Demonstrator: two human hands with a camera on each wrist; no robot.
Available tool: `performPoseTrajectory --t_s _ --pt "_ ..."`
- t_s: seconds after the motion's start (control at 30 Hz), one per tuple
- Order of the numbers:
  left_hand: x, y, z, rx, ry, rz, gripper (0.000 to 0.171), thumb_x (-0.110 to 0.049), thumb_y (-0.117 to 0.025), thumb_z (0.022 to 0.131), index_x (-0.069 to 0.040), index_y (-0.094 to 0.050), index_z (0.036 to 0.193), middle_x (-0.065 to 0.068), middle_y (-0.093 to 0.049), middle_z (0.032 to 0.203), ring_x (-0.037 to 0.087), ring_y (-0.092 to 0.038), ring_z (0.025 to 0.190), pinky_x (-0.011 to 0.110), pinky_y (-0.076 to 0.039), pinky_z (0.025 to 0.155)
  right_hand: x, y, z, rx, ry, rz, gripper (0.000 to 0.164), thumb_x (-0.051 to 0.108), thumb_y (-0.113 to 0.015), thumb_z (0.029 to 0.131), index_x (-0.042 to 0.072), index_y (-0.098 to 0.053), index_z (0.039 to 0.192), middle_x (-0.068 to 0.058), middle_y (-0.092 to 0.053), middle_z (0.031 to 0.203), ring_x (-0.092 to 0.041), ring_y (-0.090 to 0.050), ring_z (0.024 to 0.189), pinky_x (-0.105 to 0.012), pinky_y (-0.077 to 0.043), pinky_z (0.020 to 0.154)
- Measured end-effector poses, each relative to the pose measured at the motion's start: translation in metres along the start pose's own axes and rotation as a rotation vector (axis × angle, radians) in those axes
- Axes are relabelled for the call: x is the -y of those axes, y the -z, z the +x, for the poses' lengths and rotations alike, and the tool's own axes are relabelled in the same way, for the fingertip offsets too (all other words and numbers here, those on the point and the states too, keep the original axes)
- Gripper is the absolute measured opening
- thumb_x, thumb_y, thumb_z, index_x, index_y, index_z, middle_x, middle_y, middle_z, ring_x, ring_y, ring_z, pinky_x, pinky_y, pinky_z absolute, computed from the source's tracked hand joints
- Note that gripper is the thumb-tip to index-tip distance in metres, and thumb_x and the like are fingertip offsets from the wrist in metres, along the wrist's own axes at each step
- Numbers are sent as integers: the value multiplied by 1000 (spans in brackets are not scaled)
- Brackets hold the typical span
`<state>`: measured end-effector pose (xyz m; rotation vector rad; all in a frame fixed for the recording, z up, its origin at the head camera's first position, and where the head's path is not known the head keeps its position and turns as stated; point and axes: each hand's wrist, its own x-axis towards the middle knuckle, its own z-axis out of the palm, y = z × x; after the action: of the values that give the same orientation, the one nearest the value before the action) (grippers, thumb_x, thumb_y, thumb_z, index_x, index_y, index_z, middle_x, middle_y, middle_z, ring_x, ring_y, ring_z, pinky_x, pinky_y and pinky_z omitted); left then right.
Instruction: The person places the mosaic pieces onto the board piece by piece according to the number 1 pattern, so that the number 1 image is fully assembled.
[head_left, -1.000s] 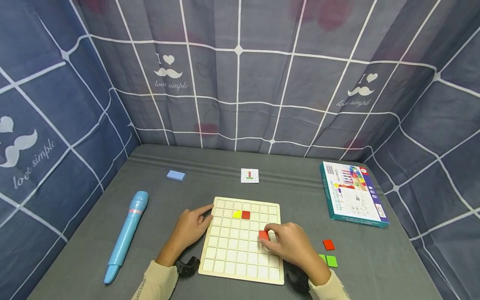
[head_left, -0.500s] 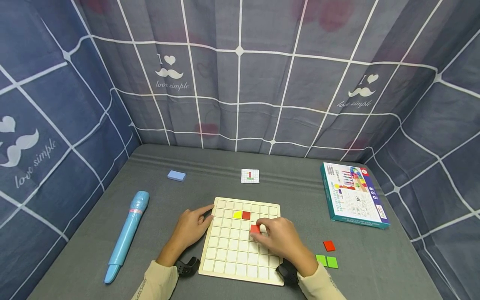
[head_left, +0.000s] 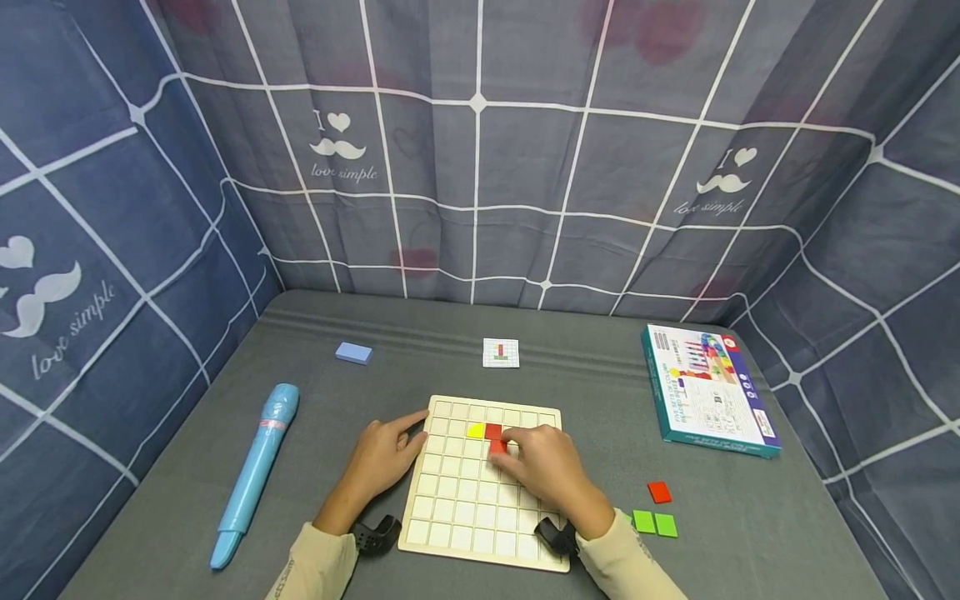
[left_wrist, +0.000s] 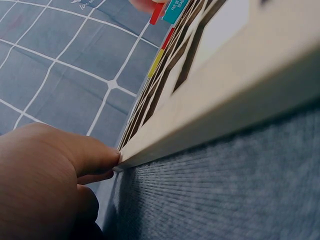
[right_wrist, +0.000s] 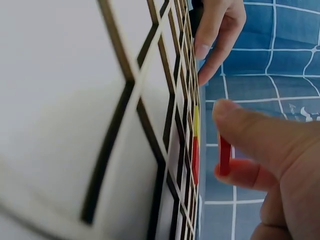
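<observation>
My right hand [head_left: 551, 475] pinches a thin, flat red square tile [head_left: 497, 447] over the wooden grid board [head_left: 480, 517], just below the board's placed red tile [head_left: 492, 431] (beside a yellow one); my left hand [head_left: 382, 457] rests with relaxed fingers against the board's left edge

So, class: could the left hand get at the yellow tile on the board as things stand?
Probably yes. The left hand rests at the edge of the board holding nothing, and the yellow tile lies a few cells away with bare cells between. The right hand with its red tile is beside that path, not across it.
</observation>
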<state>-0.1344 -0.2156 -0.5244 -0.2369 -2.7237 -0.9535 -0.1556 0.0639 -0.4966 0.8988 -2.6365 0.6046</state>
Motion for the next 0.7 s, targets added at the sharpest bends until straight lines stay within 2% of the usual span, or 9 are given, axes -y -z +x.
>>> performPoseTrajectory --t_s 0.23,0.47,0.7 --pt "-1 0 0 -9 -6 20 36 -16 -74 95 -12 -72 130 -24 -25 43 -3 -18 40 25 -27 51 2 -5 3 30 -34 3 25 43 -88 78 22 -79 86 14 -67 68 -2 -51 56 -28 -45 54" --pt "0 0 -1 1 -1 -14 36 -15 -73 95 -10 -72 131 -23 -26 44 -6 -16 40 22 -20 43 2 -10 5 44 -43 -13 28 47 -87 78 22 -81 88 13 -65 66 -1 -46 54 -27 -45 53" --pt "0 0 0 -3 -16 -21 36 -14 -73 95 -10 -72 131 -23 -24 43 -7 -13 40 22 -18 43 2 -10 6 55 -60 -28 31 48 -87 77 21 -81 90 12 -66 64 0 -41 52 -27 -43 53"
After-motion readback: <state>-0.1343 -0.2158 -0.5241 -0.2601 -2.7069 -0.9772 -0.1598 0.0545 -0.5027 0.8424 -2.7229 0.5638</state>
